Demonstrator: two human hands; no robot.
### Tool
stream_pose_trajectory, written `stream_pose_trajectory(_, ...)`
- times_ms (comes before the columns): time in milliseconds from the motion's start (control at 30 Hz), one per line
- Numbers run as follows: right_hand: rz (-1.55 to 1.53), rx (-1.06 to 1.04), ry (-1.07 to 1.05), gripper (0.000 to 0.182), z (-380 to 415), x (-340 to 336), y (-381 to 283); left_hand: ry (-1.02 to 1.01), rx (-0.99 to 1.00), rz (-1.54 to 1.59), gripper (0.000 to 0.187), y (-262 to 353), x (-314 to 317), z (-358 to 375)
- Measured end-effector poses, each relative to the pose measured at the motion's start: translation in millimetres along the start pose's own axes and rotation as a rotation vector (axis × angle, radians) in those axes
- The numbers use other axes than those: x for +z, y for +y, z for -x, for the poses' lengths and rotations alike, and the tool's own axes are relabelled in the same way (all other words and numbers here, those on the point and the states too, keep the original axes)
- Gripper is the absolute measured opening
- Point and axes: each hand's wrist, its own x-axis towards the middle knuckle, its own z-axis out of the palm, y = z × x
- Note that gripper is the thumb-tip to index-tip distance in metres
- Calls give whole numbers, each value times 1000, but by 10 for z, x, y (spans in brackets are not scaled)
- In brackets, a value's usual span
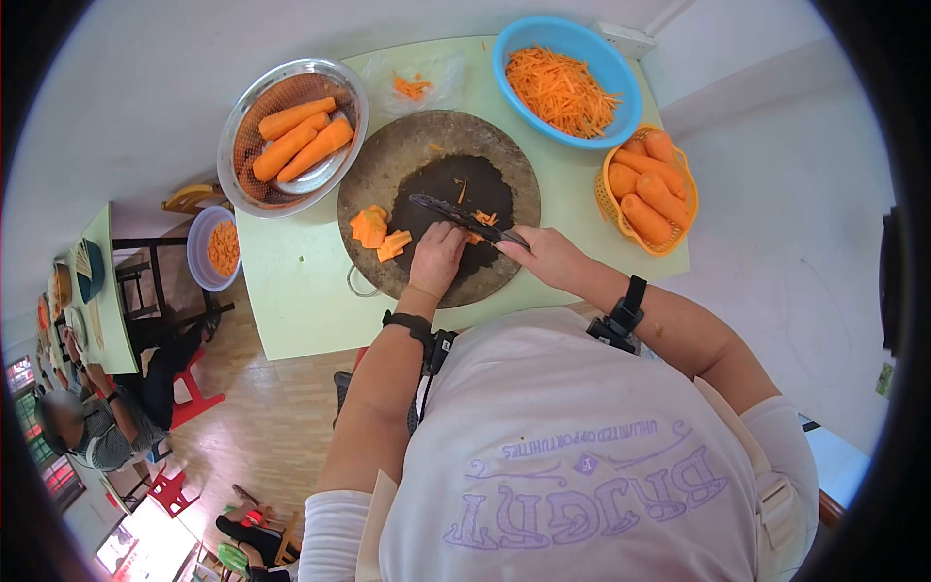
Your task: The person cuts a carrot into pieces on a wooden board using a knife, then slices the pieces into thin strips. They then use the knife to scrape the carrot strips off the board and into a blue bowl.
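Observation:
On a round dark cutting board (pixel 369 184), my right hand (pixel 548 257) is wrapped round the handle of a dark knife (pixel 454 210), whose blade points up and to the left. My left hand (pixel 439 254) lies just below the blade with its fingers bent together; whatever is under the fingertips is mostly hidden. Shredded carrot (pixel 482 225) shows beside the blade, near the fingertips. Left of my left hand, carrot slices (pixel 369 227) rest on the board, with a smaller stack (pixel 394 245) beside them.
A metal bowl (pixel 233 160) with several carrots stands upper left, a blue basin (pixel 626 78) of shredded carrot upper right, and a yellow basket (pixel 609 199) of carrots right. A plastic bag (pixel 444 82) lies behind the board. Another person (pixel 116 427) sits at the far left.

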Motion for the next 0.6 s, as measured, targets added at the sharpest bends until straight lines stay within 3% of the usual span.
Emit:
stream_pose_trajectory(133,3,-3,-6,38,-20,-4,3,-5,-5,1,12,3,0,-1)
stream_pose_trajectory(200,2,22,-42,47,-27,-25,-28,-2,3,11,12,5,-6,-4)
stream_pose_trajectory(600,-21,-18,-13,46,-171,150,116,-18,-8,6,11,7,-13,-7)
